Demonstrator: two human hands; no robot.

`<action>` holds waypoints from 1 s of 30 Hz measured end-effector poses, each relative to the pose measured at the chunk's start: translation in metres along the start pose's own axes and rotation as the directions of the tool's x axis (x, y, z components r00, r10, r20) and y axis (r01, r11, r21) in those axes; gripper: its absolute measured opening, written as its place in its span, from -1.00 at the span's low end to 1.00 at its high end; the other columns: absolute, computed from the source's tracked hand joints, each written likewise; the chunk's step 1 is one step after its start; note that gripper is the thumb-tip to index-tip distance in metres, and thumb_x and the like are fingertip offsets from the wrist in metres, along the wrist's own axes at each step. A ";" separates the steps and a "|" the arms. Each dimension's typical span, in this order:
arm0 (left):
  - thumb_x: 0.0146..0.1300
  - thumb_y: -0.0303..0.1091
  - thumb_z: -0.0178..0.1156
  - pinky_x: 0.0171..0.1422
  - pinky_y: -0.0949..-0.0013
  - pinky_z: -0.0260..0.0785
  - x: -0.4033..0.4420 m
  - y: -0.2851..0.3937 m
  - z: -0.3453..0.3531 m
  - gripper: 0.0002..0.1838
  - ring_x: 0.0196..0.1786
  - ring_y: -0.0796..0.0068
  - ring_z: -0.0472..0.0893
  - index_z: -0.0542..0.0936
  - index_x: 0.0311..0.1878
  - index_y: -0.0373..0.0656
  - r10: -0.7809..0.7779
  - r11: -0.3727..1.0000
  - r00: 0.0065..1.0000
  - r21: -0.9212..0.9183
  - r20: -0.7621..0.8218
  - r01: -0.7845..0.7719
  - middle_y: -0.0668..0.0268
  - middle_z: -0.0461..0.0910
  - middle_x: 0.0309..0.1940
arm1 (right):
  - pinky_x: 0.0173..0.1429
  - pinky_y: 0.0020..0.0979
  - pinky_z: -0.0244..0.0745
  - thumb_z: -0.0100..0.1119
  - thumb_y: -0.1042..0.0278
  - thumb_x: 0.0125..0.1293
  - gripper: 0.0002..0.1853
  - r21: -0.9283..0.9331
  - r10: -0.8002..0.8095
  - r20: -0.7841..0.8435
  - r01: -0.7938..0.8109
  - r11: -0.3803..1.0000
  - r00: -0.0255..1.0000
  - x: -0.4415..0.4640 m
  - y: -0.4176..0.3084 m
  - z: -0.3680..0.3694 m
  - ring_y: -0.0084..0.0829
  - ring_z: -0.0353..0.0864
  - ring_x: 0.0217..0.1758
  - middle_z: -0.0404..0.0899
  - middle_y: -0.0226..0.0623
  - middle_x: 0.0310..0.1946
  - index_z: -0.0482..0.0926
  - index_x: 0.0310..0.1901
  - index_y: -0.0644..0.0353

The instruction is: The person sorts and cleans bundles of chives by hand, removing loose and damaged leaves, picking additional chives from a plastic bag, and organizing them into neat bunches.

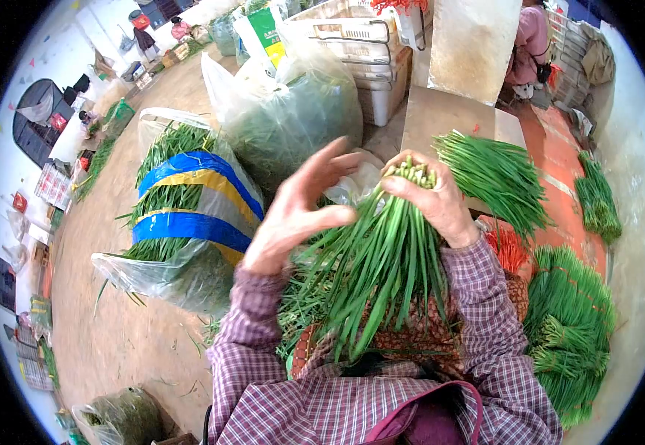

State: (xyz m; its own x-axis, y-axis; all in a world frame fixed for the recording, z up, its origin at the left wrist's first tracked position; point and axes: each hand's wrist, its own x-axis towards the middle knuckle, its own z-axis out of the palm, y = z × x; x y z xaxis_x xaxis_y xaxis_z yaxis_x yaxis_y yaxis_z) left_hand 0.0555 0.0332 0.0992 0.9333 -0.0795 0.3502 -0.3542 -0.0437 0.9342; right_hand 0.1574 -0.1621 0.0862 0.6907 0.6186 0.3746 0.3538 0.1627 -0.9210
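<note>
My right hand (437, 199) grips a loose bunch of garlic chives (393, 259) near the pale cut ends, which point up. The long green leaves fan downward over my lap. Just left of the bunch my left hand (300, 208) is raised, fingers spread and holding nothing. Another pile of garlic chives (493, 174) lies on a board (511, 130) beyond my right hand. Below that pile, by my right forearm, is a cluster of red ties (508, 248). Loose leaves (304, 304) lie beneath the bunch, partly hidden by it.
A clear sack of greens with blue and yellow bands (189, 211) stands to the left, with a larger plastic bag (293, 119) behind it. White crates (359, 55) stand at the back. Bundled chives (571, 334) lie along the right wall. A person in pink (530, 48) sits at upper right.
</note>
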 end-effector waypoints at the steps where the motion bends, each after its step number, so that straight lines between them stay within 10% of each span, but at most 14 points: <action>1: -0.06 -0.10 0.47 0.46 0.24 0.02 0.009 -0.005 0.015 0.06 0.35 0.32 0.26 0.06 0.43 -0.22 -0.042 0.997 0.998 -0.068 0.037 0.044 0.12 0.33 0.26 | -0.21 -0.64 0.44 0.28 0.30 0.18 -0.82 0.086 -0.001 0.004 0.000 0.996 1.000 0.000 -0.004 0.008 -0.72 0.53 -0.33 0.60 -0.49 -0.41 0.58 -0.26 0.20; 6: -0.17 -0.09 0.53 0.32 0.35 0.22 0.010 -0.044 0.056 0.05 0.23 0.43 0.35 0.13 0.35 -0.19 -0.277 0.821 0.956 -0.493 0.096 0.287 0.29 0.33 0.17 | -0.21 -0.55 0.44 0.30 0.26 0.13 -0.77 0.144 0.049 -0.034 -0.044 0.989 0.998 -0.002 -0.001 0.023 -0.65 0.52 -0.35 0.58 -0.47 -0.43 0.59 -0.28 0.24; 14: -0.03 -0.50 0.41 0.22 0.35 0.35 -0.009 -0.054 0.061 -0.17 0.14 0.45 0.45 0.17 0.30 -0.19 -0.373 0.731 0.927 -0.604 0.037 0.318 0.31 0.38 0.10 | -0.26 -0.54 0.43 0.31 0.32 0.13 -0.79 -0.091 -0.143 -0.065 0.136 0.987 0.988 0.004 0.003 0.030 -0.65 0.54 -0.35 0.59 -0.43 -0.43 0.58 -0.28 0.28; 18: -0.04 -0.56 0.34 0.07 0.36 0.47 -0.011 -0.060 0.066 -0.27 -0.03 0.45 0.53 0.23 0.23 -0.21 -0.448 0.661 0.893 -0.653 0.054 0.371 0.30 0.44 -0.03 | -0.37 -0.41 0.46 0.22 0.25 0.20 -0.80 -0.543 -0.195 0.148 0.244 0.803 0.970 0.016 -0.008 0.017 -0.48 0.61 -0.48 0.65 -0.26 -0.51 0.64 -0.34 0.23; 21: -0.01 -0.40 0.27 0.00 0.25 0.53 -0.009 -0.060 0.066 -0.39 -0.11 0.21 0.60 0.34 0.16 -0.28 -0.352 0.723 0.931 -0.604 0.096 0.336 0.08 0.55 -0.20 | -0.40 -0.40 0.50 0.17 0.11 0.26 -0.72 -0.313 -0.116 -0.090 0.083 0.946 0.989 0.031 0.000 0.005 -0.44 0.63 -0.52 0.65 -0.29 -0.56 0.66 -0.33 0.18; 26: 0.02 -0.51 0.28 -0.05 0.30 0.54 -0.002 -0.054 0.046 -0.51 -0.14 0.39 0.61 0.42 0.08 -0.26 -0.264 0.764 0.958 -0.630 -0.111 0.137 0.23 0.57 -0.19 | 0.19 -0.28 0.43 0.22 -0.21 0.17 -0.06 0.013 -0.024 0.002 0.024 1.000 1.000 -0.003 -0.013 -0.013 -0.20 0.47 0.16 0.38 0.03 0.15 0.03 0.37 0.26; 30: 0.08 -0.47 0.26 0.06 0.31 0.48 0.005 -0.037 0.051 -0.46 -0.08 0.39 0.58 0.37 0.17 -0.26 -0.179 0.903 0.919 -0.430 -0.350 0.012 0.25 0.56 -0.09 | 0.42 -0.15 0.11 0.39 -0.23 -0.06 0.18 -0.436 -0.274 0.144 0.310 0.845 0.951 -0.036 0.025 0.023 -0.02 0.19 0.38 0.18 0.13 0.28 -0.09 0.38 0.36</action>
State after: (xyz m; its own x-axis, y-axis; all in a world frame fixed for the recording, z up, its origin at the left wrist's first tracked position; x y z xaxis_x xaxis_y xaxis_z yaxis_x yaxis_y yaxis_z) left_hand 0.0704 -0.0161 0.0634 0.9421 0.2837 0.1786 -0.2831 0.3882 0.8770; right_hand 0.1269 -0.1626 0.0471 0.4690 0.6542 0.5933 0.7878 -0.0062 -0.6160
